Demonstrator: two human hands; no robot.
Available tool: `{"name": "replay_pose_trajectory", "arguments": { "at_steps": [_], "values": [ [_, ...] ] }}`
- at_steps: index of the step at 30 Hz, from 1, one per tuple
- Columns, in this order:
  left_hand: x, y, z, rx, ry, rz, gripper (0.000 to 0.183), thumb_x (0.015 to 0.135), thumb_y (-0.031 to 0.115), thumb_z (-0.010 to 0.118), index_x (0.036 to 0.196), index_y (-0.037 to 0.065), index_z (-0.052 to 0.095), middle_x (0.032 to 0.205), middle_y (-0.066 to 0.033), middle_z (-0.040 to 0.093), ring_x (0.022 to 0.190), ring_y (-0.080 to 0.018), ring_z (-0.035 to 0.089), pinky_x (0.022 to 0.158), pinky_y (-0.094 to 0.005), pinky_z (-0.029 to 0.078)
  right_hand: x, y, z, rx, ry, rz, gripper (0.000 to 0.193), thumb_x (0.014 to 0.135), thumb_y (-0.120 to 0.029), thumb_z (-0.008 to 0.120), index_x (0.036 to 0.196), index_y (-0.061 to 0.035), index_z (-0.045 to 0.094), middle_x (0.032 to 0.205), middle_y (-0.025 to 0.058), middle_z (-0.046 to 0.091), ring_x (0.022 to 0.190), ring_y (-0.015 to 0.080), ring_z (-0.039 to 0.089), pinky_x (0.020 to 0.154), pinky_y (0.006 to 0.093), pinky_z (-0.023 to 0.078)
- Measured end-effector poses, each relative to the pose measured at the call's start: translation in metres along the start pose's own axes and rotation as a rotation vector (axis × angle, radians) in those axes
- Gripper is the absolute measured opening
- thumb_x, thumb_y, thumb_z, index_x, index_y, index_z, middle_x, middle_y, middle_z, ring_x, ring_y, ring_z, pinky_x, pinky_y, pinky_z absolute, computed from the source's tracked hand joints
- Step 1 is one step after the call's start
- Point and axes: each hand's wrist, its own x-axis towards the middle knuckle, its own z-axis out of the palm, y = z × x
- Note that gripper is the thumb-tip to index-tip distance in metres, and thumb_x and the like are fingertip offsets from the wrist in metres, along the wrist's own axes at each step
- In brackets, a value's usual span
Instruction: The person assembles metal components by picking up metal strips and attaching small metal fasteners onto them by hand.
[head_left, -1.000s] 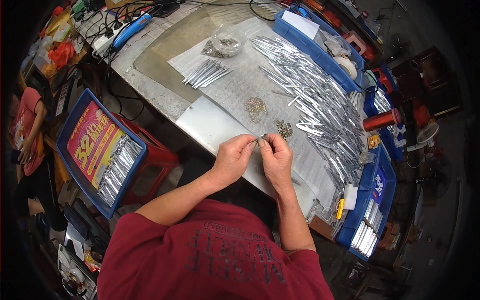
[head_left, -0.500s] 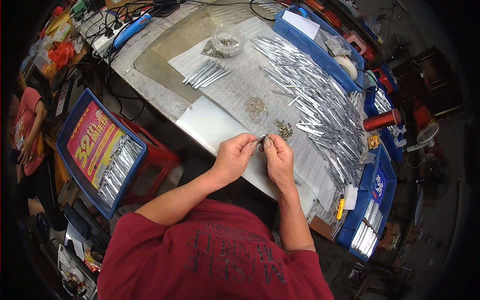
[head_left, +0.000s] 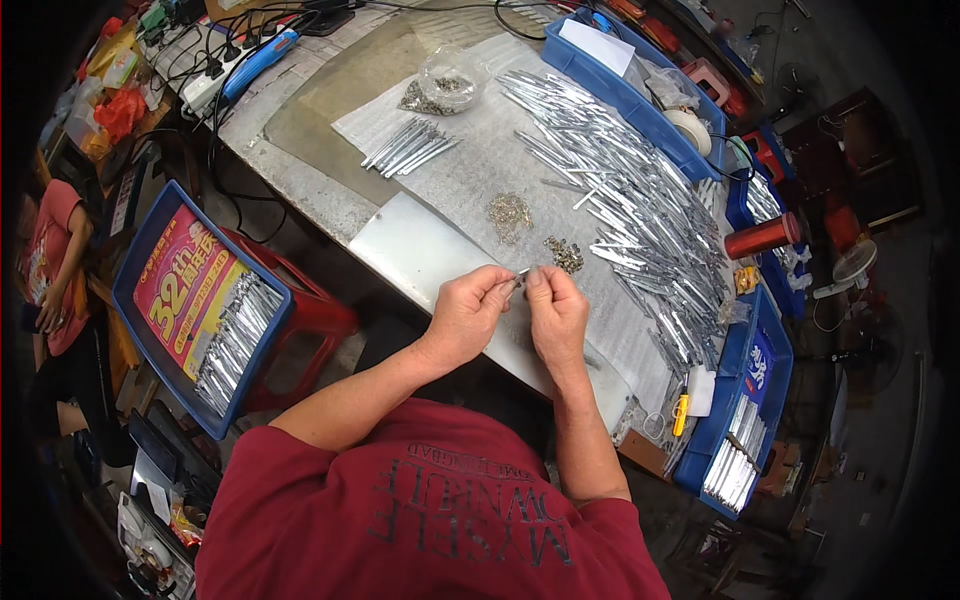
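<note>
My left hand [head_left: 466, 312] and my right hand [head_left: 556, 312] meet over the near edge of the white board [head_left: 410, 238], fingertips pinched close together. A small shiny metal piece [head_left: 523, 270] shows between thumbs and forefingers; most of it is hidden by the fingers, so its kind is unclear. Just beyond my right hand lies a little heap of dark brassy metal parts [head_left: 565, 254]. Farther off is a pile of finer gold-coloured parts [head_left: 509, 217]. A large spread of slim silver metal strips [head_left: 625, 190] covers the right side of the table, with a smaller bundle of strips [head_left: 408, 147] at far left.
A clear round tub [head_left: 450, 80] with small parts stands at the back. Blue trays flank the table: left tray [head_left: 125, 290] on a red stool [head_left: 315, 325], right tray [head_left: 780, 375]. A yellow-handled tool [head_left: 681, 415] lies at the right edge. Another person [head_left: 62, 255] is at far left.
My hands stay at the same place, with the fingertips slightly farther apart and a little more of the metal piece showing. The view has shifted slightly.
</note>
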Motion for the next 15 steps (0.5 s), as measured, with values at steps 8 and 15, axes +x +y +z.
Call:
{"name": "replay_pose_trajectory", "arguments": {
  "at_steps": [8,15],
  "values": [
    [0.003,0.001,-0.001,0.082,0.007,0.037,0.011,0.086,0.007,0.050,0.089,-0.002,0.056,0.066,0.0011,0.052,0.060,-0.0038,0.046,0.054,-0.0182,0.039,0.004,0.007,-0.018,-0.020,0.067,0.025,0.020,0.082,-0.016,0.056,0.083,0.0033,0.058,0.065,0.0067,0.056,0.059,0.0096,0.048,0.054,0.0248,0.040],
    [0.008,-0.006,-0.009,0.192,0.012,0.113,0.010,0.085,0.006,0.051,0.086,-0.003,0.055,0.063,0.0025,0.049,0.058,-0.0031,0.043,0.052,-0.0178,0.036,0.015,0.029,-0.066,-0.197,0.147,0.050,0.014,0.083,-0.009,0.054,0.087,0.0035,0.058,0.070,-0.0032,0.052,0.064,0.0037,0.043,0.057,0.0179,0.036]
  ]
}}
